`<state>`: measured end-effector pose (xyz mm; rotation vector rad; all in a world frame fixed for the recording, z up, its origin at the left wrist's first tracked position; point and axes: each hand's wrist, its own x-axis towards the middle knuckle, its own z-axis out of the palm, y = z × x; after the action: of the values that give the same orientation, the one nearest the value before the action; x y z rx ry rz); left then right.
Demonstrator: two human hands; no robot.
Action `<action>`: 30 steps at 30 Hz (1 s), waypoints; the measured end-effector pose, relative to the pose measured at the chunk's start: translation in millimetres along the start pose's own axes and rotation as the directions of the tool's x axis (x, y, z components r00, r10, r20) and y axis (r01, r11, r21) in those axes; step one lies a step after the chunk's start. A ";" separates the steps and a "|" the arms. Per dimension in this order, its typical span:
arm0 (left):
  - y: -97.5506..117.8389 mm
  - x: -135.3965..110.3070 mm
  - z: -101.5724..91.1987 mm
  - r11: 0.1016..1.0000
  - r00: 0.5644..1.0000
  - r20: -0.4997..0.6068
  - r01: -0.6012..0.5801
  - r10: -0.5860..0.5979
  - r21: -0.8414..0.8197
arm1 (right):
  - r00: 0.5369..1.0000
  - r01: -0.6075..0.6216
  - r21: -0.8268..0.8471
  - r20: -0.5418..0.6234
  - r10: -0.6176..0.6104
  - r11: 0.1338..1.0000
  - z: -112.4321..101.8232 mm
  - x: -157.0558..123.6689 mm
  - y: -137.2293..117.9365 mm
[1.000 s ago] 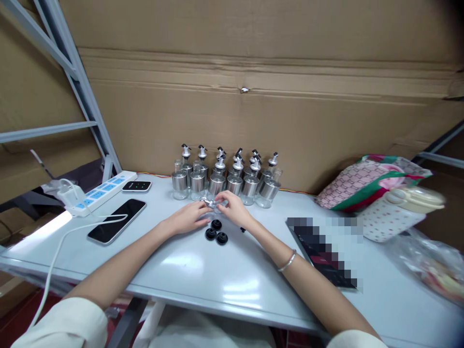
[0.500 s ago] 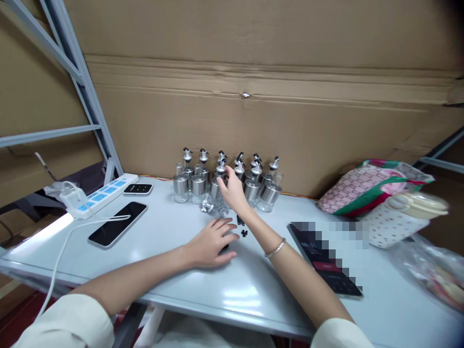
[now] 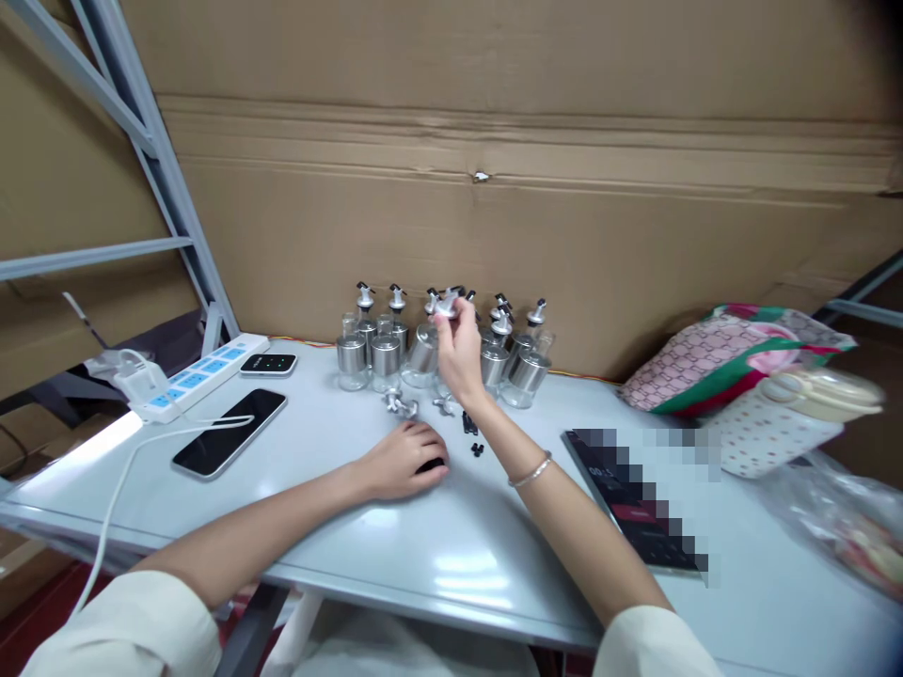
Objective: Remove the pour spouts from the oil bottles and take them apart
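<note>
While 1 silver pourer top [image 3: 446,307] is pinched in the right hand [image 3: 462,350], up by the bottles [image 3: 385,357], 1 black piece [image 3: 431,464] is half-covered by the left hand [image 3: 404,461], fingers kinda curled, grip can't be told.

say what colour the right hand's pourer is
The pourer is silver with black on top; head view.

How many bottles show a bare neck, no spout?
3 that I can see: the front row's left-end bottle, the bottle beside it, and the right-end bottle. More may be hidden behind the right hand.
</note>
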<state>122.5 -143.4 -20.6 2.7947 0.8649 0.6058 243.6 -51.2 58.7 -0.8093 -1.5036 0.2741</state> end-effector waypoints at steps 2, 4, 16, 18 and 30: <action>-1.7 0.3 -0.9 0.999 0.998 -0.064 0.003 -0.006 -0.034 | 0.996 0.049 0.070 -0.084 -0.043 0.996 -12.7 2.5 -14.7; -5.3 0.7 -4.2 0.998 0.987 -0.154 0.027 -0.036 -0.064 | 0.984 0.089 0.141 -0.168 -0.065 0.986 -26.4 6.3 -27.3; -53.7 8.1 -13.8 0.912 0.899 -0.160 0.391 -0.408 -0.127 | 0.846 0.238 0.152 -0.517 -0.128 0.959 -106.2 43.2 -69.1; -55.0 16.4 -14.8 0.923 0.916 -0.137 0.357 -0.376 -0.144 | 0.834 0.265 0.153 -0.533 -0.146 0.952 -113.6 43.9 -74.4; -64.7 57.7 -11.1 0.985 0.986 0.068 0.154 -0.149 -0.074 | 0.838 0.322 0.200 -0.515 -0.180 0.926 -128.9 41.7 -88.8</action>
<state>128.4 -57.1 -8.1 2.6320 1.0067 0.5147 341.4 -127.7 162.7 -0.3991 -1.0419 0.0671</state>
